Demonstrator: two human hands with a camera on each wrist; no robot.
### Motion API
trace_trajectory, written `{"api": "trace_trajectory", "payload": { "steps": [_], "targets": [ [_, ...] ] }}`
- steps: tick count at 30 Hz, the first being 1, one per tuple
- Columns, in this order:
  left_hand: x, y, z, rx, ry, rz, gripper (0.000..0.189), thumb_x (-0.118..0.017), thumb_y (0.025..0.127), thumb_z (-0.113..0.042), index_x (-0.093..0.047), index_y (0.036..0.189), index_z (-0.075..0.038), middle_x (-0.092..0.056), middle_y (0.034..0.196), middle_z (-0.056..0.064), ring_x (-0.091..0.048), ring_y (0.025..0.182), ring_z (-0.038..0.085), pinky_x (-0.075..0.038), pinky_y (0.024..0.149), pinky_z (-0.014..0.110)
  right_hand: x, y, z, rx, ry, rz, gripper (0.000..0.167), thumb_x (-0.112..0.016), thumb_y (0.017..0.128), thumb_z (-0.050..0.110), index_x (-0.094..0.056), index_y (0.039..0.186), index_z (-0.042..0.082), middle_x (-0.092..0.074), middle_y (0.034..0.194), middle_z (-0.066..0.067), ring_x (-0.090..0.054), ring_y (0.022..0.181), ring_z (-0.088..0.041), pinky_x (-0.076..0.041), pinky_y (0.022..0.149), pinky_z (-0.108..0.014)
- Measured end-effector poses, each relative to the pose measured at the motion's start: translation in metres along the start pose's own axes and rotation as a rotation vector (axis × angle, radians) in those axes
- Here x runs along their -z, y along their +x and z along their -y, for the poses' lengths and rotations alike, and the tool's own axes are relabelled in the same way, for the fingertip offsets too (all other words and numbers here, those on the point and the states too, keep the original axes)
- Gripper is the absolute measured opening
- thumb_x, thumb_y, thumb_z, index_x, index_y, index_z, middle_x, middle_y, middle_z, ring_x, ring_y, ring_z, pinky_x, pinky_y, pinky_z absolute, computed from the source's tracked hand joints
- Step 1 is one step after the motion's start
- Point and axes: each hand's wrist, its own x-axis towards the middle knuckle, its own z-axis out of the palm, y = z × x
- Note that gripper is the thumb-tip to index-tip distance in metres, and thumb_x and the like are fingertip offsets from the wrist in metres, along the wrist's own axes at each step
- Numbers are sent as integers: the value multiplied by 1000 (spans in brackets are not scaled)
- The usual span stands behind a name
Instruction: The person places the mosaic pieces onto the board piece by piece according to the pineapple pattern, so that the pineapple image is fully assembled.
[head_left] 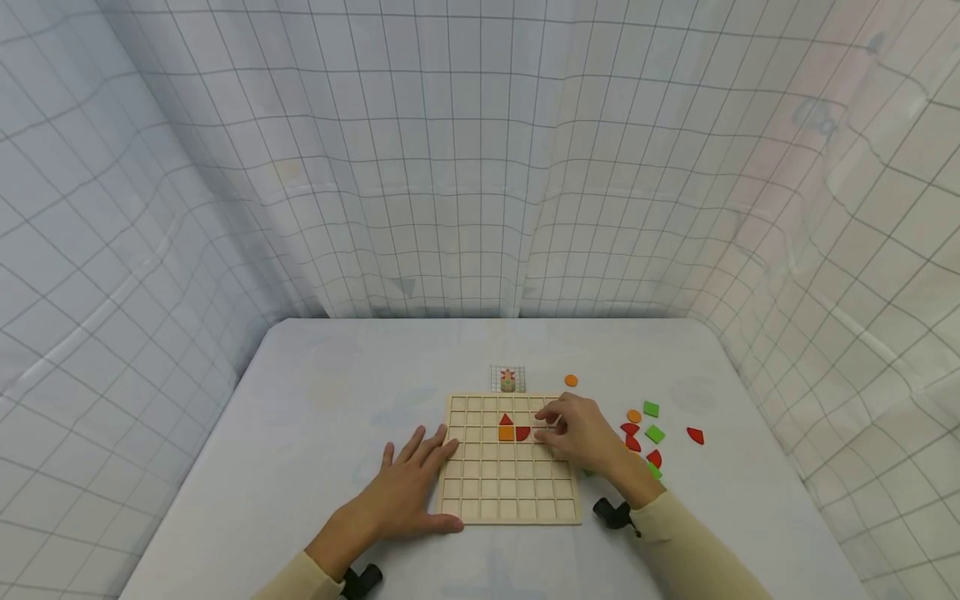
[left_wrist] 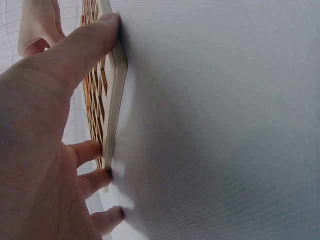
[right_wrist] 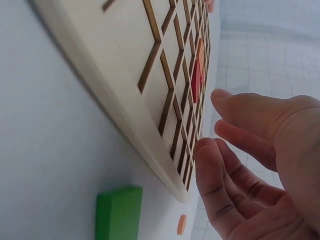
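Note:
A pale wooden grid board (head_left: 510, 508) lies on the table. Three pieces sit in its cells: a red triangle (head_left: 506, 420), an orange square (head_left: 506, 433) just below it and a red quarter circle (head_left: 522, 433) to the square's right. My left hand (head_left: 408, 487) rests spread along the board's left side, its thumb at the near corner and fingertips on the edge. Over the right part of the grid hovers my right hand (head_left: 581, 429), beside the quarter circle. Its thumb (right_wrist: 245, 107) stands apart from the bent fingers (right_wrist: 210, 170), and nothing shows between them.
Loose pieces lie right of the board, among them a green square (head_left: 655, 434), an orange circle (head_left: 633, 416) and a red quarter circle (head_left: 696, 436). Another orange circle (head_left: 572, 380) and a small pattern card (head_left: 507, 379) lie beyond the board. Grid-lined white curtains (head_left: 435, 167) surround the table.

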Motion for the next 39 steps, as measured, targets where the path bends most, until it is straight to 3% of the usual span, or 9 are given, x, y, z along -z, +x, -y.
{"api": "trace_trajectory", "payload": {
  "steps": [19,28,34,39],
  "targets": [
    [-1,1,0,6,2,13,128,-88,84,-86,-40,182,-19,-29,195,10,-23,182,49,-25,130,94,36,-32,-35,-61,-63,-107,23,-98,95,11,-90,117,8,-80,104,-5,-66,81,-7,-56,70,-21],
    [-2,1,0,9,9,15,128,-87,84,-88,-40,183,-20,-29,195,9,-23,182,48,-25,131,93,49,-48,-53,-125,-62,-125,26,-99,94,12,-89,118,7,-78,105,-7,-61,78,-8,-53,64,-22],
    [-1,0,0,7,-3,14,128,-88,84,-86,-40,182,-20,-29,195,10,-23,182,48,-25,130,94,58,-53,-66,-133,-85,-140,25,-99,94,12,-89,116,6,-77,103,-9,-63,81,-12,-57,68,-22],
    [0,-1,0,9,-4,4,127,-88,84,-85,-41,182,-19,-30,195,10,-24,181,49,-25,130,94,65,-59,-75,-157,-79,-129,28,-99,94,13,-89,118,5,-75,103,-8,-61,77,-10,-53,62,-23]
  ]
}}
